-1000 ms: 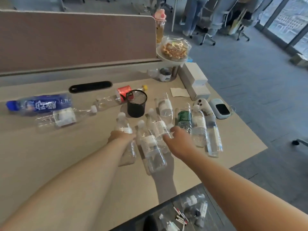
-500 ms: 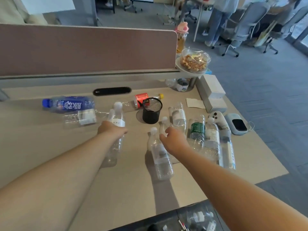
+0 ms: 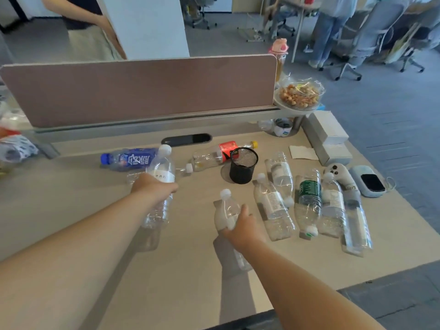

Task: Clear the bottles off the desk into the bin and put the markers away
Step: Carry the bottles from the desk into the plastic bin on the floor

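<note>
Open office, beige desk backed by a mauve partition panel, grey carpet to the right. The person's left hand is wrapped around a clear water bottle with a handwritten label, lifted off the desk, cap up. The right hand is closed around a second clear bottle, white cap pointing away, also raised or just leaving the surface; its shadow falls beneath. Just right of it, four more clear bottles lie in a row, among them a green-labelled bottle. Further back: a black mesh pen cup, a red-labelled bottle lying beside it, a blue-labelled bottle on its side behind the left hand. A white game controller and a grey device with a dark screen sit near the right edge. No bin or markers in view here.

Step, as judged: bottle clearing, early, with many bottles still on the desk. Next move likely needs both held bottles carried down to the bin, wherever it sits out of frame, then released before returning for the row.
</note>
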